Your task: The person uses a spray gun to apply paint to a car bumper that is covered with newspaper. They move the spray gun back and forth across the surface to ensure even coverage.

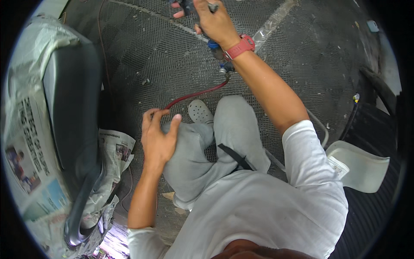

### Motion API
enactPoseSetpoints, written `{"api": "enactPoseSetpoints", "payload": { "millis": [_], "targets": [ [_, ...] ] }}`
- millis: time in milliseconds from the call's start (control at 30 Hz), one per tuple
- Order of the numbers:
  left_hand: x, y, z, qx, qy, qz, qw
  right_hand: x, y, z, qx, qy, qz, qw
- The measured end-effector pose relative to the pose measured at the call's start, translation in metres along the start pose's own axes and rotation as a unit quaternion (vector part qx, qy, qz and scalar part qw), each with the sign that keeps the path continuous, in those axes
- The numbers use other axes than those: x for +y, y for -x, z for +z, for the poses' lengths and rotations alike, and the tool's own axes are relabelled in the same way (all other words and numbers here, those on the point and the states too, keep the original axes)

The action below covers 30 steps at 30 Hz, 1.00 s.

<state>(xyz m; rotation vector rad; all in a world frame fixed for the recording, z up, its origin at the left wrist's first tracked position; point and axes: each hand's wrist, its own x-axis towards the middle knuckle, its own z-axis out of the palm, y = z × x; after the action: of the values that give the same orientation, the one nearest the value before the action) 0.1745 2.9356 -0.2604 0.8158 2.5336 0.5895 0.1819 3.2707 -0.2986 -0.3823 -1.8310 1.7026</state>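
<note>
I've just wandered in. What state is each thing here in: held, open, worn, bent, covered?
Right hand: closed around the dark tool.
Dark tool: held, partly cut off by the picture's top edge.
Left hand: loosely open, thumb apart, fingers bent.
Red hose: bent in a curve; contact with the left hand unclear.
Red wristband: worn, fastened.
Clog: partly hidden.
Dark panel: uncovered.
Newspaper: creased, beside the panel.

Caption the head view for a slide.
Right hand grips a dark tool; left hand is at a red hose.
</note>
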Motion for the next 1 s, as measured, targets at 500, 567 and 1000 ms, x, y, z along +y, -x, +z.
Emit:
{"api": "enactPoseSetpoints", "payload": {
  "millis": [500,567,1000],
  "targets": [
    [0.055,-0.055,0.015,-0.207,-0.082,-0.096,0.97,-0.21,-0.125,-0.005,-0.149,0.077,0.04,0.985],
    [0.064,-0.055,0.015,-0.225,-0.08,-0.114,0.964,-0.233,-0.137,-0.007,-0.206,0.053,0.065,0.975],
    [0.223,-0.107,-0.138,0.201,0.289,-0.244,0.904,-0.246,-0.2,-0.071,-0.48,-0.014,0.038,0.876]
  ]
}}
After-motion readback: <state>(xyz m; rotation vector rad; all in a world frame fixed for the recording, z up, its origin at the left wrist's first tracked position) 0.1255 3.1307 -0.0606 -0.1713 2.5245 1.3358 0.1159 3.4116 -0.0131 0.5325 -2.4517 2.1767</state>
